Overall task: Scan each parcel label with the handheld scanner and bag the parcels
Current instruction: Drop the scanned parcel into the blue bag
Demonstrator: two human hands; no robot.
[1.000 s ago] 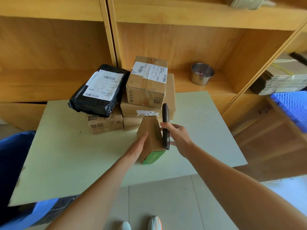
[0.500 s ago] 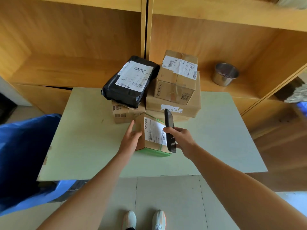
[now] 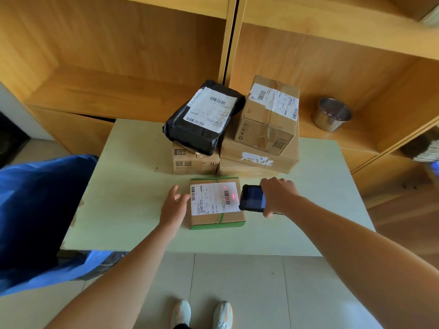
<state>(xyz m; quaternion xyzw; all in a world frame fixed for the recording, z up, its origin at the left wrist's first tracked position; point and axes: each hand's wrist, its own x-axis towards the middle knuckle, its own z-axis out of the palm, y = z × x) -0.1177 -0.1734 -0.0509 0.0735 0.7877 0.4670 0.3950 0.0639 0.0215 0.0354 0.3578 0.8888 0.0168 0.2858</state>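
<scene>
Two hands flanking flat parcel

Flat brown cardboard parcel with green tape edges lies label-up on the pale green table; the right hand grips a black handheld scanner just beside it, red glow on the white shipping label (right on a barcode); the left hand rests against the parcel's left edge, fingers loose; more brown boxes and a black plastic mailer bag stacked behind; big blue plastic sack to the left.

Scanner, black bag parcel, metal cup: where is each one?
scanner (image 3: 253, 198), head view, on its dark screen.
black bag parcel (image 3: 190, 131), head view, on its black plastic below the label.
metal cup (image 3: 332, 121), head view, on its side wall.
</scene>
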